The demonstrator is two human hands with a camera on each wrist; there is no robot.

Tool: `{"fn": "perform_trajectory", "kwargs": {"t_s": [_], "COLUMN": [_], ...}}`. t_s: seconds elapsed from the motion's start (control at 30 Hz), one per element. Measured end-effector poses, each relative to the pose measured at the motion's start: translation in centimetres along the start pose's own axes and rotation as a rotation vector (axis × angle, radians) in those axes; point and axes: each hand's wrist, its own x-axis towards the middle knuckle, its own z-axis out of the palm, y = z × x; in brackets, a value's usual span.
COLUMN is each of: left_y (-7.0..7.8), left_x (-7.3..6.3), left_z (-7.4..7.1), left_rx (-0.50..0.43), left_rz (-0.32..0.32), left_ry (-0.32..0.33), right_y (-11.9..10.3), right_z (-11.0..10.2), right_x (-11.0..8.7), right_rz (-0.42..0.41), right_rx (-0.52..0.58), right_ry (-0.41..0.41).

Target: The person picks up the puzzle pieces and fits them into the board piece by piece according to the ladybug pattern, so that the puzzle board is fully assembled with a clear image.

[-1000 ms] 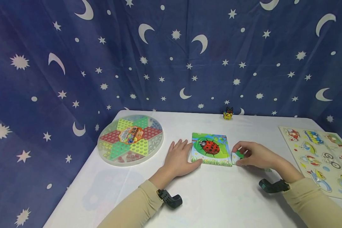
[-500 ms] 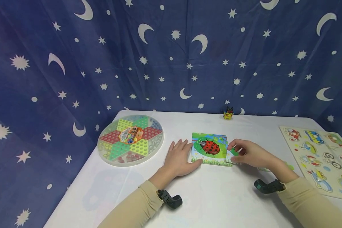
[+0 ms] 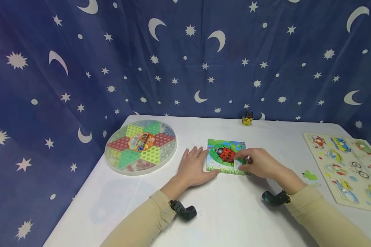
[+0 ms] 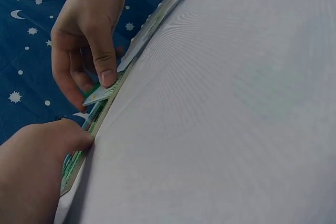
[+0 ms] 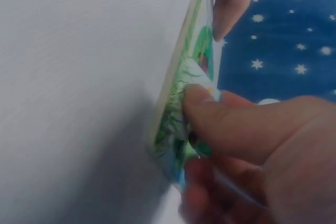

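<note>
A square ladybug jigsaw puzzle [image 3: 212,164] lies flat on the white table. My left hand [image 3: 194,168] rests at its left side with fingers spread out, the thumb touching the front edge. Between thumb and fingers, my right hand [image 3: 259,164] pinches a puzzle piece [image 4: 100,95] with white and green on it. That piece is tilted over the puzzle's front right part, its lower edge close to the board, as the left wrist view shows. The right fingers hide part of the piece and the puzzle's right side.
Another puzzle piece [image 3: 310,175], green and white, lies to the right, beyond the right wrist. A wooden picture board [image 3: 352,178] is at the far right. On the left sits a round Chinese checkers set [image 3: 140,147]. A small yellow figurine [image 3: 247,119] stands at the back.
My right hand has moved left with the puzzle piece, from beside the puzzle to over its front right part. The loose piece under the right wrist has come into view. The left hand stays put.
</note>
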Motion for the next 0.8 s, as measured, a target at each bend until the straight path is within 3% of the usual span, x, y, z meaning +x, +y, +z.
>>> {"fn": "perform_trajectory", "kwargs": {"t_s": [0.23,0.53,0.8], "left_y": [0.0,-0.5,-0.1], "left_x": [0.3,0.7,0.2], "left_z": [-0.1,-1.2,-0.4], "left_rx": [0.008,0.014,-0.026], "left_rz": [-0.002,-0.01,-0.006], "left_ry": [-0.014,-0.021,-0.015], "right_y": [-0.8,-1.5,-1.9], "right_z": [-0.2,0.1,1.2], "right_x": [0.3,1.5,1.6], "right_rz": [0.047,0.072,0.114], "right_rx": [-0.054,-0.019,-0.001], "right_ry": [-0.014,-0.005,-0.004]}}
